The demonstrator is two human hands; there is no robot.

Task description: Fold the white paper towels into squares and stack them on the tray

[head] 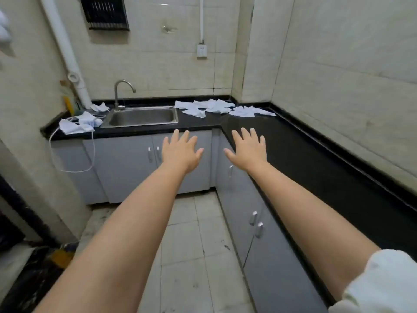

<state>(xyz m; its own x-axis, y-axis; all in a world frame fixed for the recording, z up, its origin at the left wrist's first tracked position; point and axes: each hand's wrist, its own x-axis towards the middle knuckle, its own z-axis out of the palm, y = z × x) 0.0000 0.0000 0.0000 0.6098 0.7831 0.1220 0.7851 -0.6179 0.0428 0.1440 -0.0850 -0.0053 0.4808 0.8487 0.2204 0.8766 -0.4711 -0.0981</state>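
Your white rolled-up sleeve [381, 283] sits nearest the cam at bottom right, w/ both bare forearms stretched fwd. Your left hand [180, 152] is palm-down, fingers spread, holding nothing, hovering in front of the grey cabinet doors [135, 163]. Your right hand [249, 150] is the same: flat, splayed, empty, over the front edge of the black stone L-shaped countertop [316, 159].

Stainless steel sink basin [142, 117] w/ curved chrome faucet [120, 93]: nothing visible inside it.

Crumpled white paper towels [212, 107] lie unfolded at the far corner of the counter, right of the sink, spread in a loose band running left-right along the back wall, well apart from both hands. More crumpled white pieces [77, 124] sit left of the sink, a thin white cord [92, 152] hanging off the edge there.
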